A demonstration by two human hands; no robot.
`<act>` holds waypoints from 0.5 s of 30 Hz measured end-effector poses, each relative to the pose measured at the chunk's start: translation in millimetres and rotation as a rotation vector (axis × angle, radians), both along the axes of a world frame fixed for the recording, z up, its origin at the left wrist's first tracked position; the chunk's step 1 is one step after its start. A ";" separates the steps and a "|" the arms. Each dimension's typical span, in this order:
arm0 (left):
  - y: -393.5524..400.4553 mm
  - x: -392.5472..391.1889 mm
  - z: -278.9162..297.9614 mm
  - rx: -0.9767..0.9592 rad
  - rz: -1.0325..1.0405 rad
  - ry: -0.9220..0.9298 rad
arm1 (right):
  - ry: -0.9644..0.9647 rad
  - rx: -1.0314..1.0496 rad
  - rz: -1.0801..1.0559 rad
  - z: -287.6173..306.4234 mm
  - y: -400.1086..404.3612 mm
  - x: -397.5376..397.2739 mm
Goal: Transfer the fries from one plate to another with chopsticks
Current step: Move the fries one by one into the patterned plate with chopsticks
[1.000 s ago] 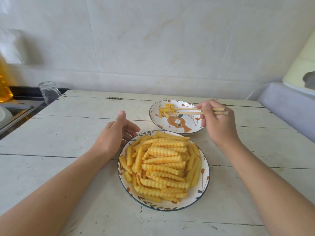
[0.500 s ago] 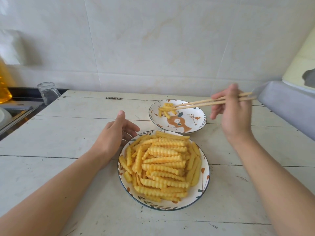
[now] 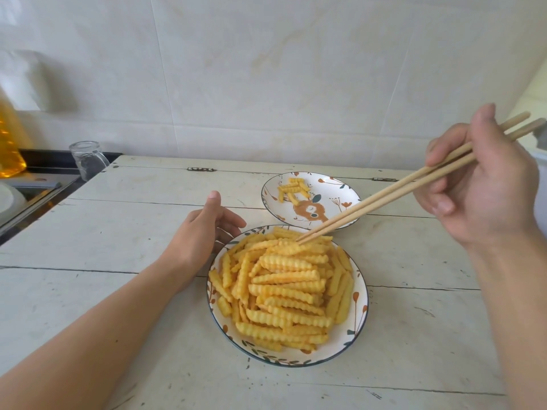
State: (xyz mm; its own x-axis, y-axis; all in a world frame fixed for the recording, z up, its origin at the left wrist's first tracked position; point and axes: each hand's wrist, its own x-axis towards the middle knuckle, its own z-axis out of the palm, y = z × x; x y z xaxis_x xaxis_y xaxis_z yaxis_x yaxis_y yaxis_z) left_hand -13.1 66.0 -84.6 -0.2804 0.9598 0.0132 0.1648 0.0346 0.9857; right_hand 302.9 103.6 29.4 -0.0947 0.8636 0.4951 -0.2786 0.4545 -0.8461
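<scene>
Head view: I log the right hand (image 3: 485,184) raised right of both plates, fingers pinched on the chopsticks (image 3: 384,196); their tips touch the far edge of the fries (image 3: 284,288) heaped on the near plate (image 3: 359,297). Left hand (image 3: 204,229) lies relaxed, fingers loosely curved against that plate's left rim, gripping nothing. Far plate (image 3: 340,187) carries a few fries (image 3: 293,187).

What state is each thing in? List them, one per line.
Near plate: heaped with fries.
Far plate: holds only a few fries.
Chopsticks: gripped in right hand, tips at the heap's far edge, nothing lifted yet.
Left hand: fingers relaxed, against the near plate's rim.
Glass: upside down, empty.
</scene>
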 end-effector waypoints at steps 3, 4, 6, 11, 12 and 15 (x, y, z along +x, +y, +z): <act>0.1 1.7 1.4 0.003 0.002 0.005 | -0.031 0.011 0.004 1.7 -1.1 0.4; 0.1 2.1 1.8 0.003 0.000 0.001 | -0.012 0.007 -0.026 2.2 -0.5 0.5; 0.4 1.8 1.6 0.002 -0.003 -0.006 | 0.062 -0.002 -0.134 0.0 5.1 0.3; 0.4 0.3 0.0 0.007 -0.006 -0.010 | -0.127 0.024 -0.458 -33.5 29.1 -13.5; 0.2 0.4 -0.1 0.007 -0.004 -0.008 | -0.177 0.005 -0.473 -43.5 31.7 -19.4; 0.0 0.3 0.0 0.003 -0.003 -0.011 | -0.286 0.001 -0.464 -64.1 33.0 -37.1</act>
State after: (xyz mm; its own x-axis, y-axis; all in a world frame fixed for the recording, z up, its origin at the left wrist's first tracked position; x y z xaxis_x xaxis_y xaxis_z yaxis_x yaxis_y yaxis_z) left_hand -12.8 66.0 -84.6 -0.2780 0.9605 0.0132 0.1542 0.0311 0.9875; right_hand 265.9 136.6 -34.8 0.1647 0.8465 0.5062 0.1928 0.4757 -0.8582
